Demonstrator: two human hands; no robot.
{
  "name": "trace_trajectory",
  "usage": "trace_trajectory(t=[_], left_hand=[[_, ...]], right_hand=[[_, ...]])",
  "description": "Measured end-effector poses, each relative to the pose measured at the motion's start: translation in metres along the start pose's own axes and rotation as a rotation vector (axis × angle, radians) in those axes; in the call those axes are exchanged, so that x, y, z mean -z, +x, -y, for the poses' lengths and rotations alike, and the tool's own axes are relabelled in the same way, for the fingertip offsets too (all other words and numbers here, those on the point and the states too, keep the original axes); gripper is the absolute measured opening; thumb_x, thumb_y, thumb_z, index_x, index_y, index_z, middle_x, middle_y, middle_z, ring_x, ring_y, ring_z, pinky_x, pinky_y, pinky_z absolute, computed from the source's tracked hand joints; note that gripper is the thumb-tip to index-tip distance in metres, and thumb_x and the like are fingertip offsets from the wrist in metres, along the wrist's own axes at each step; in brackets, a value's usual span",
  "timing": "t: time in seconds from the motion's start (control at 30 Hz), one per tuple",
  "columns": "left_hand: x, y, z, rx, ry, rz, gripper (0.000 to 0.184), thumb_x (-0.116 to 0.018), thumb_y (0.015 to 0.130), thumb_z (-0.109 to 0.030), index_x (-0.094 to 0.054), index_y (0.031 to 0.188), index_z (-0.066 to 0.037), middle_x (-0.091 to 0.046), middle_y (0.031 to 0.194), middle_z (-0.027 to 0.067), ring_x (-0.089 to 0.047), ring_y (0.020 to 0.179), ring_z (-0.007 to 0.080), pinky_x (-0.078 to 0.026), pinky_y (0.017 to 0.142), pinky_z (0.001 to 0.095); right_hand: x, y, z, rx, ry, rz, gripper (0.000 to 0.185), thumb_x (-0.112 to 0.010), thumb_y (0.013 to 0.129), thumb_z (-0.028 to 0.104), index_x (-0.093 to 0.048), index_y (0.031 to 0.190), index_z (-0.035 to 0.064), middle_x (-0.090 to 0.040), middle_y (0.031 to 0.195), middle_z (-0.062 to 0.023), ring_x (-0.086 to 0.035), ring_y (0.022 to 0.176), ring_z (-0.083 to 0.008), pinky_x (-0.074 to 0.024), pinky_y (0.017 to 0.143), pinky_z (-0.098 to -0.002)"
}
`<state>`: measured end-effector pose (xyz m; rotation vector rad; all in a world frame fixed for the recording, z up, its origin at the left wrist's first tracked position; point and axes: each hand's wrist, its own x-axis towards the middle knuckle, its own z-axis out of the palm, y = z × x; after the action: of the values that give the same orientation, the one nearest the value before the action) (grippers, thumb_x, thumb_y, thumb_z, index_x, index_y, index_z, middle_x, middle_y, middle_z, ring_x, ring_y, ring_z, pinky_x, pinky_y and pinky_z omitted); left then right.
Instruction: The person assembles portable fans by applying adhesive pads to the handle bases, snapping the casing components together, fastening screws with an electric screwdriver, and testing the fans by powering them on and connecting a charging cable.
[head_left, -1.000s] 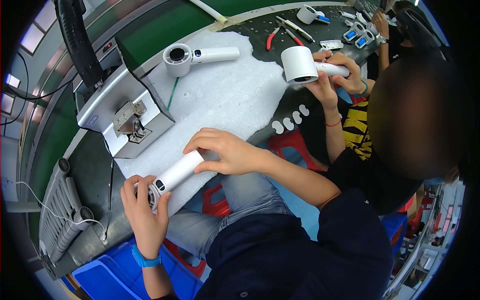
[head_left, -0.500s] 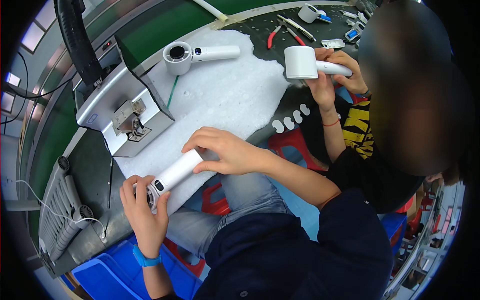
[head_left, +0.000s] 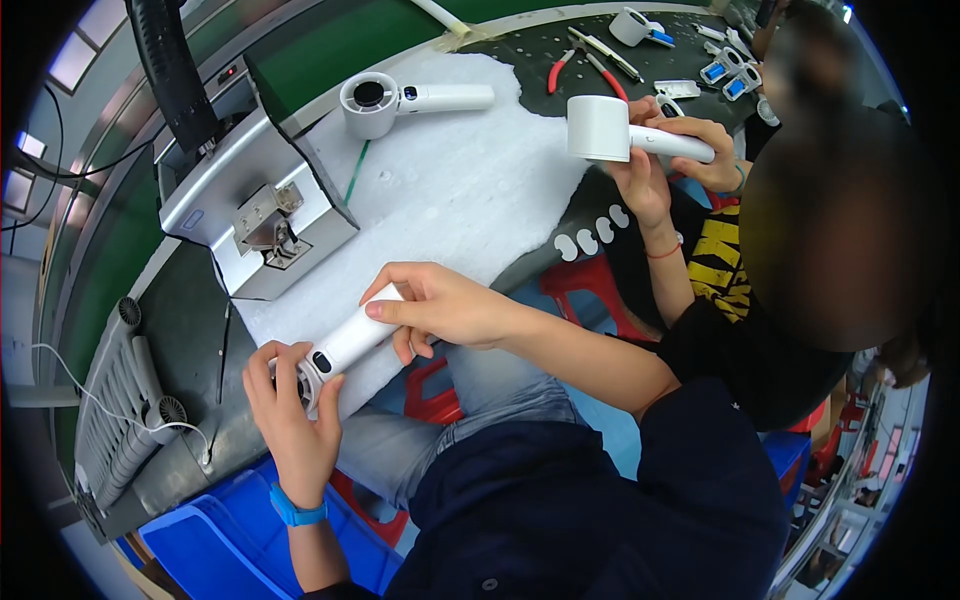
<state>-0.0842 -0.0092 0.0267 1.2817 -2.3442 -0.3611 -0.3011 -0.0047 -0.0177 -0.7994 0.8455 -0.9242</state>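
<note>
Head view shows the left fingers (head_left: 288, 374) curled around the grilled head of a white handheld fan (head_left: 352, 342), the right fingers (head_left: 408, 272) pinching its smooth handle's end. A small dark oval display sits between the two grips. Underneath, a white sheet (head_left: 450, 180) covers the desk (head_left: 185, 325). Yellow lettering (head_left: 722, 258) on a co-worker's black shirt (head_left: 708, 345) cannot be read fully.

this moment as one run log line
fan: in both hands | left hand: at round head | right hand: at handle end | second fan: lying on white sheet
</note>
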Motion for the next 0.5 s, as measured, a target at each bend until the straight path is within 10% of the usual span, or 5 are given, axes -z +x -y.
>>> trace_trajectory(t=[0.5], left_hand=[[-0.013,-0.037,0.008,-0.077,0.059,-0.239,0.048,-0.077,0.063,-0.003,-0.059,0.107,-0.008,-0.047,0.113,0.0154,-0.049,0.104,0.0347,-0.042,0.086,0.0397]], right_hand=[[-0.024,-0.025,-0.003,0.181,-0.041,-0.002,0.023,-0.057,0.088,0.002,-0.051,0.11,-0.002,-0.061,0.099,-0.0145,-0.064,0.077,-0.0167,-0.0537,0.063,-0.0258]])
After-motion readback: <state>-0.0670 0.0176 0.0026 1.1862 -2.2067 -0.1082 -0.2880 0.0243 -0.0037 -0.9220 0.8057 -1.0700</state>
